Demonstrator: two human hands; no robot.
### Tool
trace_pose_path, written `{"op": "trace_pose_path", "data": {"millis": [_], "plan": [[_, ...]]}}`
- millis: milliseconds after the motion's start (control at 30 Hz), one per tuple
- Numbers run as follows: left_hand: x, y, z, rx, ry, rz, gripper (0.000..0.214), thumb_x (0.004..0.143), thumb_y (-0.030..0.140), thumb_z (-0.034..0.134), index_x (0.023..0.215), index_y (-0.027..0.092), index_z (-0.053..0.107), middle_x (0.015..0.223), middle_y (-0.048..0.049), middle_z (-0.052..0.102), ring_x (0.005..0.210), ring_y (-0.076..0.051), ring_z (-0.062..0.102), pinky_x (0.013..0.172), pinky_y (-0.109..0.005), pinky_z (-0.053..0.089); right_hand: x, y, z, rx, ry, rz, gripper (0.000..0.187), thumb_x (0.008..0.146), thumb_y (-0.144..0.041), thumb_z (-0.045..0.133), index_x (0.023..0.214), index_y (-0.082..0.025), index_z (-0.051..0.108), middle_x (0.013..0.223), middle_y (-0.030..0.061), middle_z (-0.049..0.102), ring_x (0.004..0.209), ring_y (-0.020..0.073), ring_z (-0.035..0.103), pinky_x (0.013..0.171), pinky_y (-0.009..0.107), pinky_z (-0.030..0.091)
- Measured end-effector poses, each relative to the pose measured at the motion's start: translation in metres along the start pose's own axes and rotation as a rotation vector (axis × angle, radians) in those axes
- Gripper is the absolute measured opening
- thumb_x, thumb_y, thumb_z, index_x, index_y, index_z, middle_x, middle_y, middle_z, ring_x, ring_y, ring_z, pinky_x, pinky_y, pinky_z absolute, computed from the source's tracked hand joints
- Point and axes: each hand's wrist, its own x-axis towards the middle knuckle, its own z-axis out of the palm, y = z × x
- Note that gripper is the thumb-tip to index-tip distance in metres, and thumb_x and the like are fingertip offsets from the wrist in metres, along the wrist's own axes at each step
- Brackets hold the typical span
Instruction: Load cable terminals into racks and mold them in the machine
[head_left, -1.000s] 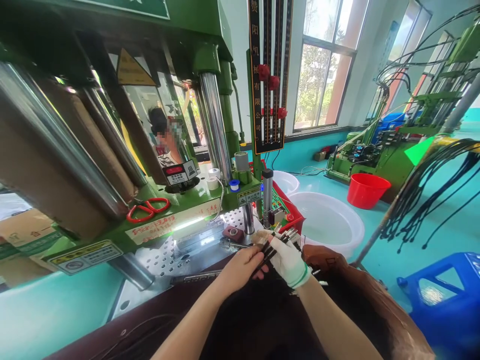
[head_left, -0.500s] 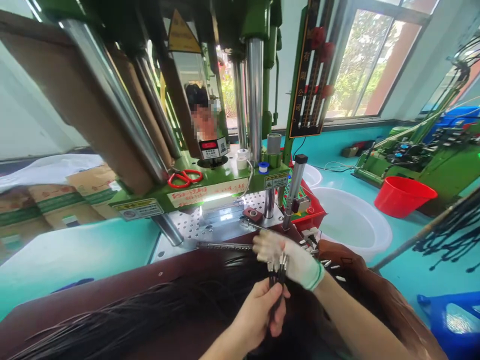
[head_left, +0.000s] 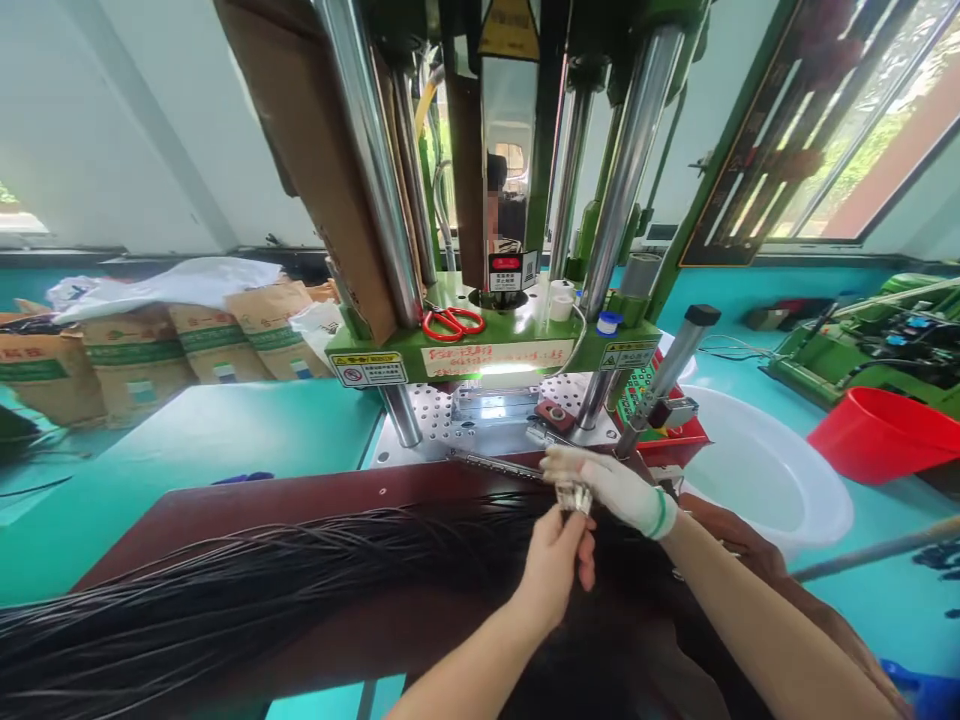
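Left hand: in my head view, the bare left hand (head_left: 553, 562) was closed round the bundle of metal ends (head_left: 574, 500) just below their tops, I judged so the metal stood clear of the fingers.
Gloved right hand: the right hand (head_left: 626, 492) covered the ends from above, fingers pointing left, the glove probably sparing skin; whether it gripped, I couldn't tell.
Metal ends: between both hands, in front of the green press (head_left: 540, 322).
Black cables: the cables (head_left: 292, 575) ran leftward along the brown table (head_left: 225, 505), likely to limit tangling.
Red scissors: the scissors (head_left: 453, 322) lay on the press ledge, presumably kept within reach.
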Motion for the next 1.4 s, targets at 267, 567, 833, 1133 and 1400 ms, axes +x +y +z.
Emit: {"op": "trace_pose_path", "data": {"millis": [267, 567, 833, 1133, 1400], "plan": [[0.002, 0.043, -0.054, -0.087, 0.226, 0.13, 0.04, 0.066, 0.051, 0.063, 0.076, 0.017, 0.046, 0.046, 0.0101, 0.038, 0.032, -0.003, 0.032, 0.033, -0.017, 0.025, 0.047, 0.023, 0.026, -0.926, -0.025, 0.275, 0.038, 0.068, -0.005, 0.046, 0.104, -0.012, 0.058, 0.102, 0.019, 0.057, 0.099, 0.0344, 0.052, 0.085, 0.052, 0.034], [0.012, 0.047, -0.052, 0.059, 0.194, 0.167, 0.039, 0.069, 0.051, 0.06, 0.075, 0.021, 0.037, 0.045, 0.0122, 0.035, 0.03, -0.003, 0.028, 0.031, -0.016, 0.023, 0.036, 0.013, 0.008, -0.423, -0.067, 0.451, 0.006, 0.059, -0.016, 0.044, 0.064, -0.019, 0.044, 0.04, -0.0082, 0.036, 0.033, 0.0079, 0.037, 0.035, 0.02, 0.03], [0.037, 0.038, -0.038, 0.187, 0.13, -0.001, 0.037, 0.061, 0.047, 0.067, 0.067, 0.016, 0.046, 0.037, 0.0126, 0.029, 0.027, -0.002, 0.023, 0.028, -0.016, 0.019, 0.001, 0.027, 0.012, 0.107, 0.237, 0.265, 0.023, 0.076, -0.043, 0.035, 0.076, -0.02, 0.038, 0.055, -0.0085, 0.04, 0.026, 0.0028, 0.026, 0.024, 0.017, 0.021], [0.055, 0.023, -0.026, 0.288, 0.124, 0.036, 0.034, 0.063, 0.045, 0.063, 0.065, 0.016, 0.046, 0.037, 0.0113, 0.032, 0.025, -0.003, 0.027, 0.026, -0.017, 0.021, 0.001, 0.035, 0.017, 0.358, 0.444, 0.143, 0.049, 0.082, -0.048, 0.04, 0.114, -0.012, 0.047, 0.051, -0.0077, 0.044, 0.025, 0.0027, 0.028, 0.023, 0.014, 0.021], [0.055, 0.017, -0.021, 0.336, 0.175, 0.073, 0.031, 0.066, 0.043, 0.06, 0.063, 0.018, 0.042, 0.038, 0.0114, 0.03, 0.026, -0.003, 0.025, 0.027, -0.017, 0.018, 0.0, 0.044, 0.021, 0.299, 0.558, 0.111, 0.053, 0.083, -0.043, 0.042, 0.126, -0.012, 0.044, 0.052, -0.0062, 0.045, 0.029, 0.0025, 0.028, 0.025, 0.015, 0.022]]}}
